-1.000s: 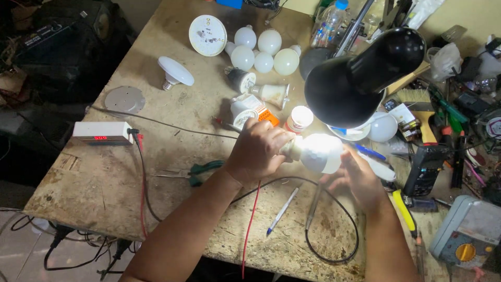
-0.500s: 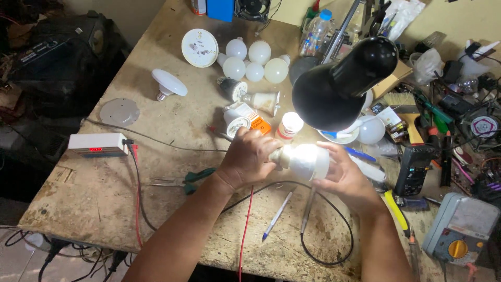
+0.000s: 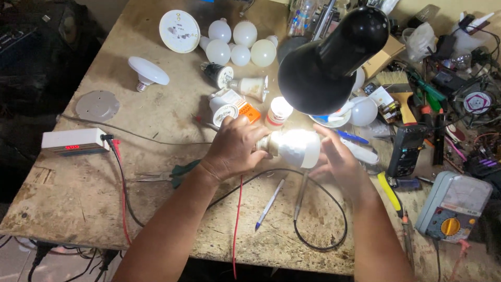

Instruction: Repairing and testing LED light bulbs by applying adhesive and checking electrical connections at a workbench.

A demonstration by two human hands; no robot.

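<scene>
- Bulb [image 3: 295, 147]: white body, glaring bright under the lamp light, lying sideways in the air just above the worktop.
- Metal screw base points left, sits in the left hand [image 3: 235, 146] grip; fingers wrapped round that end.
- Wide end points right, touched by the right hand [image 3: 339, 162] fingertips.

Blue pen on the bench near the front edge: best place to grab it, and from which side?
Pinch the blue pen mid-barrel from straight above. It lies flat and diagonal on the workbench, with the black cable to its right and the left hand above, so the open side is its left; a top-down grip looks safest.
</scene>
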